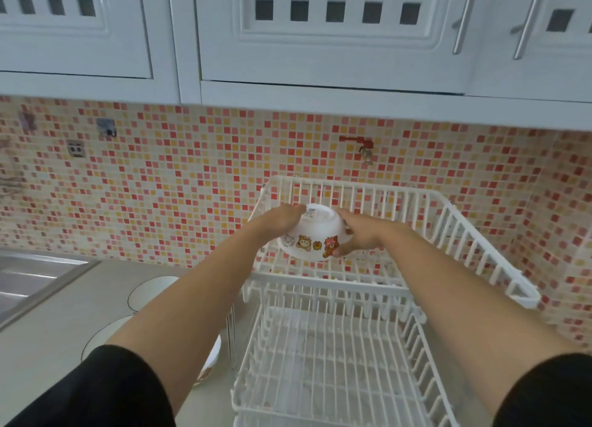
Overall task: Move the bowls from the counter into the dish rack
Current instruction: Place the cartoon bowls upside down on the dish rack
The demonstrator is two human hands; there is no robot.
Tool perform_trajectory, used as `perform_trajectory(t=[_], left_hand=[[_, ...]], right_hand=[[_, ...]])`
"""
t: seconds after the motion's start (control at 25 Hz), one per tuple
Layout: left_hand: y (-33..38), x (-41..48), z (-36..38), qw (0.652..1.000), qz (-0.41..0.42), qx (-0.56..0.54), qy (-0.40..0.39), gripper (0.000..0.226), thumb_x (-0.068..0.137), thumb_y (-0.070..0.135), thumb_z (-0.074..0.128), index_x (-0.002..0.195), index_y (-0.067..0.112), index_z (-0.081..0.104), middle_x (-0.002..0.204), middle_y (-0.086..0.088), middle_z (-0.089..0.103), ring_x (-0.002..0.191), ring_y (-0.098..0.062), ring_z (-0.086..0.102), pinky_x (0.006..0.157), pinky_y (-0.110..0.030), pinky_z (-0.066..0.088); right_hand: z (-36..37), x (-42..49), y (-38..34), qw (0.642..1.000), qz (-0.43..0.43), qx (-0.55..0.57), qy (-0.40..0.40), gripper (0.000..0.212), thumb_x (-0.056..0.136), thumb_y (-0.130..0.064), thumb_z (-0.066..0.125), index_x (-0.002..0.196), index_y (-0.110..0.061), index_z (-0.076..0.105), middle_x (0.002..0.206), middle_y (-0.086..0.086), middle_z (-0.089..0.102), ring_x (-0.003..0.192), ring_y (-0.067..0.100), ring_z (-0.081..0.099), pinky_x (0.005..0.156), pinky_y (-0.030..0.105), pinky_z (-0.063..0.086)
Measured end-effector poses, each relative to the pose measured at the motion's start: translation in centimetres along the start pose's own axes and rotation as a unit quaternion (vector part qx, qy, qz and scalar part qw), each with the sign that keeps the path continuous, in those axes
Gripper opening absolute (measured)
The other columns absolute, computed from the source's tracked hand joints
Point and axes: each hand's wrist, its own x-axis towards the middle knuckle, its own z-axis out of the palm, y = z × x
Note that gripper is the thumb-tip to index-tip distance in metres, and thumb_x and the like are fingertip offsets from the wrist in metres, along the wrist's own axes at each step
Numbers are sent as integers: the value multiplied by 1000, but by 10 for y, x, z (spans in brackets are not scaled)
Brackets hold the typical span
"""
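Head view: the white two-tier dish rack (499, 260) fills the right of the frame against the mosaic wall, and everything here is placed against it. Your arms, in black sleeves (96, 391), reach over its lower tier to its upper tier. There you hold a white bowl with cartoon stickers (309, 234) upside down, tipped base-first toward the wall, over the left end of the upper basket. Your left hand (282, 218) clasps its far left side and your right hand (360, 236) grips its right edge, thumb on the rim, so both hands are closed on the one bowl. By the look of it you are midway through placing it: the bowl seems to sit just above the wires, and whether it already touches them cannot be told. The next move likely calls for lowering it onto the upper tier's wires, letting go with both hands, then reaching back left of the rack for the rest. At least two more bowls (150, 293) wait on the counter (38, 346) left of the rack, largely hidden behind your left forearm, so their count is unclear. Both tiers look otherwise empty. Further left, a sink (28, 282) is cut off by the frame edge.
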Motion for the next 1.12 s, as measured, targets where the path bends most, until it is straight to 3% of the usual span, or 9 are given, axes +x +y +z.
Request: perform_trajectory(t=[0.28, 0.44, 0.56, 0.72, 0.8, 0.88, 1.0, 1.08, 1.12], left_hand=[[9, -9, -2, 999, 22, 12, 35, 60, 101, 43, 14, 154, 15, 8, 163, -4, 1, 150, -25, 4, 119, -47, 10], [11, -32, -40, 989, 69, 4, 132, 56, 103, 37, 15, 151, 8, 21, 159, -11, 21, 145, -27, 24, 116, -42, 21], [-9, -50, -84, 980, 76, -6, 186, 54, 103, 35, 17, 149, 9, 26, 158, -10, 26, 143, -27, 28, 115, -41, 24], [-73, -70, -141, 977, 13, 47, 210, 54, 103, 35, 17, 149, 8, 28, 157, -12, 27, 143, -29, 29, 117, -44, 25], [-115, -86, -160, 972, -27, 101, 212, 49, 103, 25, 20, 139, -3, 38, 143, -20, 44, 128, -33, 45, 108, -43, 34], [-163, -98, -175, 962, -82, 121, 233, 46, 102, 23, 25, 130, -7, 45, 115, -18, 59, 93, -26, 58, 94, -42, 40], [-224, -116, -174, 960, -133, 133, 208, 46, 100, 25, 34, 134, -3, 46, 109, -15, 61, 74, -11, 49, 98, -38, 41], [-281, -123, -163, 969, -82, 138, 189, 24, 87, 9, 58, 105, -6, 65, 94, -26, 65, 76, -22, 62, 70, -35, 52], [-319, -124, -157, 979, -128, 105, 119, 7, 70, 0, 67, 75, -4, 69, 69, -27, 63, 57, -29, 63, 47, -28, 47]], right_hand=[[-9, -7, -8, 999, 34, -23, -17, 107, 74, -23, 80, 152, -25, 8, 159, 3, 24, 141, 28, 31, 113, 44, 32], [-26, -21, -48, 996, -6, -48, 75, 89, 86, -2, 57, 154, -16, 0, 159, 14, 17, 133, 28, 42, 104, 39, 40], [-26, -26, -104, 981, -80, -21, 175, 72, 94, -8, 47, 153, -13, 6, 162, 7, 9, 148, 24, 16, 117, 37, 20], [6, -9, -197, 968, -168, -8, 184, 64, 100, -30, 38, 154, -12, 7, 162, 6, 7, 149, 22, 8, 120, 39, 13], [37, 7, -241, 970, -182, -24, 162, 64, 100, -33, 35, 153, -13, 5, 162, 7, 5, 150, 24, 6, 121, 41, 12], [75, 24, -276, 971, -193, -44, 132, 62, 101, -33, 32, 153, -12, 6, 162, 8, 5, 149, 25, 7, 120, 42, 14], [141, 42, -296, 974, -198, -60, 95, 62, 101, -33, 32, 152, -7, 9, 160, 11, 12, 147, 29, 15, 116, 42, 20], [197, 52, -302, 980, -182, -60, 45, 65, 100, -38, 35, 151, -6, 12, 159, 13, 16, 144, 31, 21, 114, 44, 26], [231, 55, -306, 984, -169, -57, 14, 67, 99, -41, 37, 150, -4, 14, 157, 14, 19, 142, 32, 25, 112, 44, 29]])
